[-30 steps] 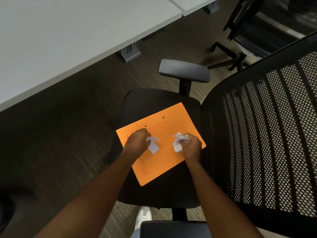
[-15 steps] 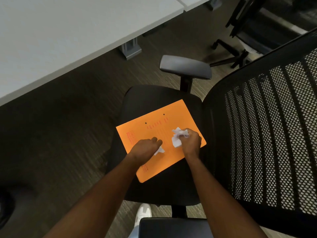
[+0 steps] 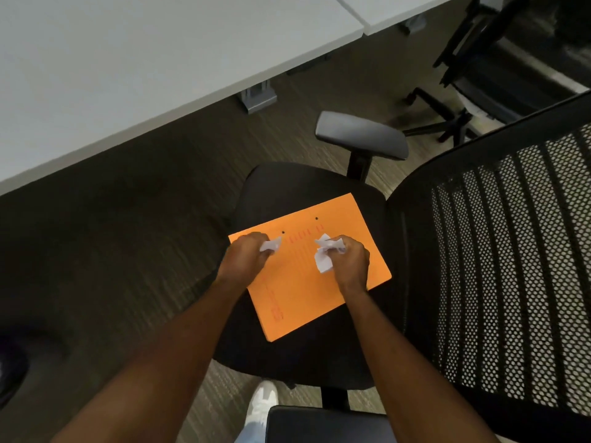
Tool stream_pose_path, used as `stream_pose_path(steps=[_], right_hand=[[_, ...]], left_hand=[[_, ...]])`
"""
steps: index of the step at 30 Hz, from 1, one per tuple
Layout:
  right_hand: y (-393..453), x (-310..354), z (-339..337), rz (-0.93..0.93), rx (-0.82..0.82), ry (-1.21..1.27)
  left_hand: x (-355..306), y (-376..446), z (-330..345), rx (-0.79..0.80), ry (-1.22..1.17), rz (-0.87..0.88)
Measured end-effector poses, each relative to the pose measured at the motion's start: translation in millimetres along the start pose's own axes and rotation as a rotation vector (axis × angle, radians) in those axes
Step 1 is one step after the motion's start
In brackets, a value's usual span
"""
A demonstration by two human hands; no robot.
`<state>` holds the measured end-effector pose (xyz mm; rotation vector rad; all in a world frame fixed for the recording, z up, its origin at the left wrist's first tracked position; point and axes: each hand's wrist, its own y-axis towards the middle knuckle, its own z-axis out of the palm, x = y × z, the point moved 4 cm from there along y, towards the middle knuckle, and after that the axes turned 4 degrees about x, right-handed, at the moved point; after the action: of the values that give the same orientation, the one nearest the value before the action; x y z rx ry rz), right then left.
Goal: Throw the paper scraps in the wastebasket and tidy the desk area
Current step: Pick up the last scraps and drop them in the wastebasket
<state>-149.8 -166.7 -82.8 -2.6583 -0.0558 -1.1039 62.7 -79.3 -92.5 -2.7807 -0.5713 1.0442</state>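
i see white paper scraps (image 3: 326,254) bunched in my right hand (image 3: 350,262), fingers curled tight around them, and a smaller scrap (image 3: 271,244) pinched in my left hand (image 3: 246,255). both hover at frame centre over an orange folder (image 3: 307,282) lying on the black chair seat (image 3: 287,187). no loose scraps show on the folder, so i judge gathering is about done; dropping them is left, and no wastebasket is clearly in view. the folder probably belongs back on the bench (image 3: 144,52), upper left. mesh chair back (image 3: 495,266) crowds the right, armrest (image 3: 361,134) sits above; open floor (image 3: 112,235) lies left.
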Motion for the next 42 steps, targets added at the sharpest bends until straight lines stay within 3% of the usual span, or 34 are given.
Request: stream_pose_path(steps=[11, 17, 23, 33, 36, 42], right_hand=[[-28.6, 133.9, 96.0, -0.208, 0.203, -0.011], [-83.0, 229.1, 190.8, -0.334, 0.393, 0.030], [-164.1, 282.3, 311.1, -0.365, 0.553, -0.043], [-323.5, 328.7, 545.7, -0.477, 0.837, -0.219], [-357.5, 332.1, 596.8, -0.464, 0.886, -0.158], [-398.9, 333.4, 670.4, -0.527, 0.916, -0.287]], left_hand=[[94.6, -54.7, -115.4, -0.241, -0.127, -0.131], [206.7, -118.8, -195.6, -0.311, -0.075, -0.299], [338.6, -226.1, -244.8, -0.387, -0.132, -0.574], [553.0, -373.0, -256.4, -0.294, 0.005, -0.996], [590.9, -386.6, -250.3, -0.264, 0.036, -0.996], [653.1, -390.1, -231.8, -0.268, -0.131, -0.903]])
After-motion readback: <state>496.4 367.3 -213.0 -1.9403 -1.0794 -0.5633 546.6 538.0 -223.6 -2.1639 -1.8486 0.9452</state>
